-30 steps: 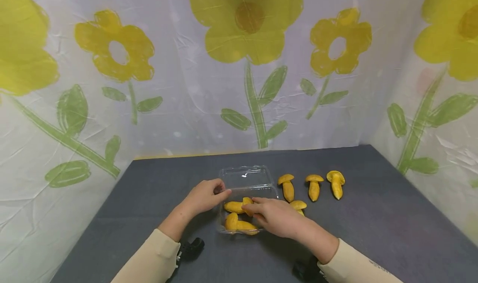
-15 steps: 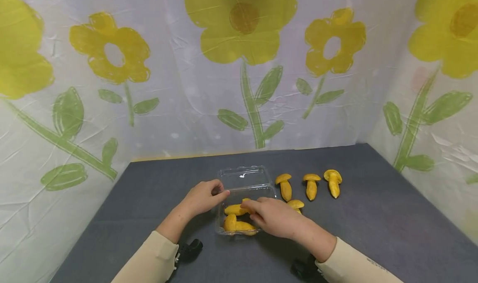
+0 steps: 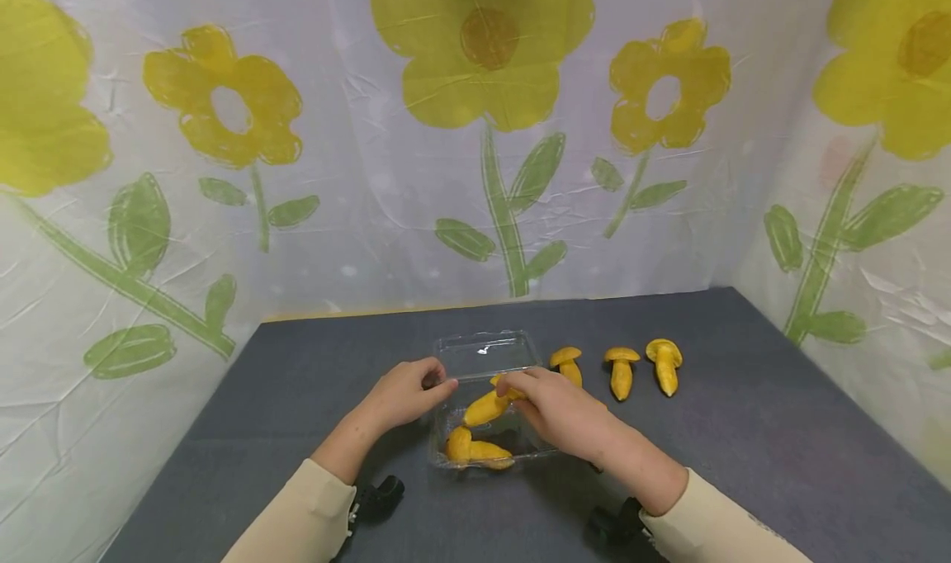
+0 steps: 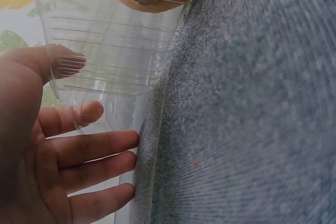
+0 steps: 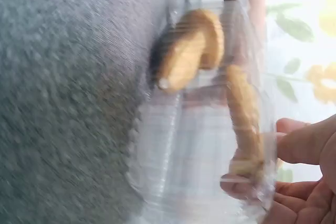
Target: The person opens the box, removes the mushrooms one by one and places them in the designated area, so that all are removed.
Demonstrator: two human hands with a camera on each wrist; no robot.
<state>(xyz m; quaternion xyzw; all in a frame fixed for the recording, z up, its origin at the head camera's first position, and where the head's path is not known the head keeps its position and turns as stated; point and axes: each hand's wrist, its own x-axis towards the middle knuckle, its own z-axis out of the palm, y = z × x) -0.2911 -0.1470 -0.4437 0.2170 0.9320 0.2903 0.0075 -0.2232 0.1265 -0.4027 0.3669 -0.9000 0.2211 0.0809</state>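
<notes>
The person's left forearm (image 3: 297, 509) and right forearm (image 3: 721, 518) reached forward, angled toward each other. The left hand (image 3: 404, 394) had nearly straight, slightly parted fingers, its thumb set apart; the right hand (image 3: 565, 410), back upward, bent its fingers in a pinch.

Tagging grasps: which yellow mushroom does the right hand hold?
The tilted mushroom, cap end held by the right hand. A second mushroom lies at the front of the clear container; the other visible mushrooms lie on the table.
</notes>
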